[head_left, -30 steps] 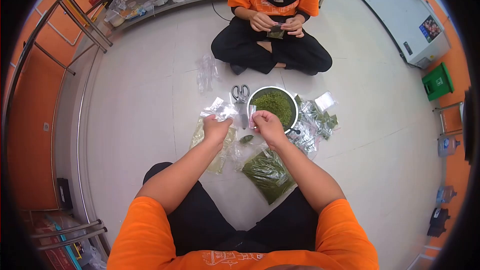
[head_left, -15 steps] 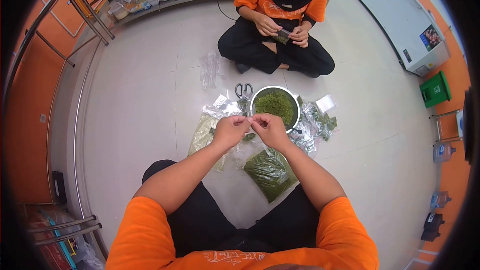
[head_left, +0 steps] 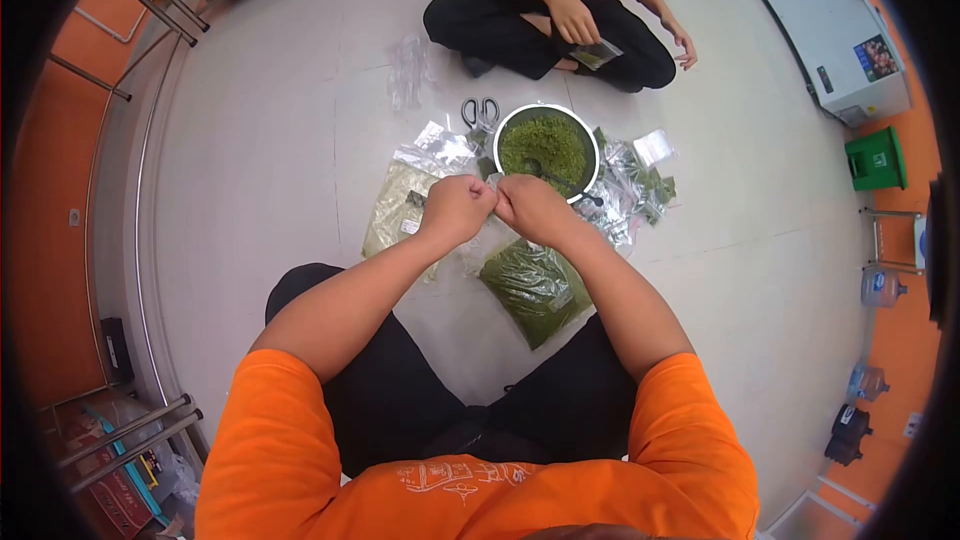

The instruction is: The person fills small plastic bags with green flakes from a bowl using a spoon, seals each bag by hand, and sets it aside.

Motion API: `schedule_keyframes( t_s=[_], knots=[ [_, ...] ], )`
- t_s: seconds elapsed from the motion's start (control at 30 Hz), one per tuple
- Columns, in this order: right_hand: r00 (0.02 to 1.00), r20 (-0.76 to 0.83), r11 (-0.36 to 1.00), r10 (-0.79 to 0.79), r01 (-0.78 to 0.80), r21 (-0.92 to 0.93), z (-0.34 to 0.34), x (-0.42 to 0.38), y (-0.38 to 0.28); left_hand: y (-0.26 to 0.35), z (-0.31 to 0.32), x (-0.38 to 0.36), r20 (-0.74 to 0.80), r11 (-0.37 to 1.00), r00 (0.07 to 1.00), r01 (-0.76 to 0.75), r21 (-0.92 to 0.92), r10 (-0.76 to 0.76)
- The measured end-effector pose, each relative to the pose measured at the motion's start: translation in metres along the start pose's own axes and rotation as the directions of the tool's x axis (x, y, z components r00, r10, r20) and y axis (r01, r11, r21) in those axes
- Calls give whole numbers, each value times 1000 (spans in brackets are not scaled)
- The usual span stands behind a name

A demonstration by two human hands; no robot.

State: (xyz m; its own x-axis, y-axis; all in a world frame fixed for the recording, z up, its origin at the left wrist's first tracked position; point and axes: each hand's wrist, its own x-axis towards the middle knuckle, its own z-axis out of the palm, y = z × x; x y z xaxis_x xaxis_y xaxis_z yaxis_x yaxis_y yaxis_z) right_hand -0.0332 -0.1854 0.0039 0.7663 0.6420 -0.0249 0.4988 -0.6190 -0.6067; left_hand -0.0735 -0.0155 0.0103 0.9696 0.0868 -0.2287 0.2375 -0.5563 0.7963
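My left hand (head_left: 458,210) is closed, its fingers meeting those of my right hand (head_left: 532,208), also closed. A bit of clear plastic (head_left: 494,181) shows between them, perhaps a small bag; most of it is hidden. Just beyond my right hand is a bowl (head_left: 497,145) of chopped green leaves (head_left: 540,143) with a dark spoon (head_left: 570,183) in it. A large bag of green leaves (head_left: 535,290) lies below my right hand. A pale bag (head_left: 385,215) rests left of my left hand.
Scissors (head_left: 480,112) lie behind the bowl on the left. Small plastic packets (head_left: 625,185) spread to its right, empty bags (head_left: 408,75) farther left. Across from me sits a person (head_left: 560,15) holding a small packet (head_left: 596,54). A green bin (head_left: 876,159) and a freezer (head_left: 800,20) stand right.
The view has tipped, so the floor items appear higher. My hands remain together, with fingers curled more tightly. The other person's hands have parted; one holds the packet lower, the other is out right.
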Motion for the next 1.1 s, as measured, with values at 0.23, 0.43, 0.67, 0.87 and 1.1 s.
schedule_keyframes(
  t_s=[0.23,0.43,0.67,0.87,1.1],
  knots=[
    [969,-242,993,53,-77,-89,7,5,6,14,9,-4,-35,998,999,9,60,-7],
    [980,-196,973,34,13,232,-1,0,2,1,4,3,-6,994,994,-105,27,105],
    [944,-305,974,126,-59,218,-7,1,-13,1,7,8,-54,998,998,-42,43,44],
    [948,-304,984,92,-40,173,-1,-2,-9,-8,5,10,-92,989,987,-136,-58,130],
    [934,-352,996,67,-42,78,3,-1,-13,-2,7,12,-99,991,987,-128,-30,124]
  ],
)
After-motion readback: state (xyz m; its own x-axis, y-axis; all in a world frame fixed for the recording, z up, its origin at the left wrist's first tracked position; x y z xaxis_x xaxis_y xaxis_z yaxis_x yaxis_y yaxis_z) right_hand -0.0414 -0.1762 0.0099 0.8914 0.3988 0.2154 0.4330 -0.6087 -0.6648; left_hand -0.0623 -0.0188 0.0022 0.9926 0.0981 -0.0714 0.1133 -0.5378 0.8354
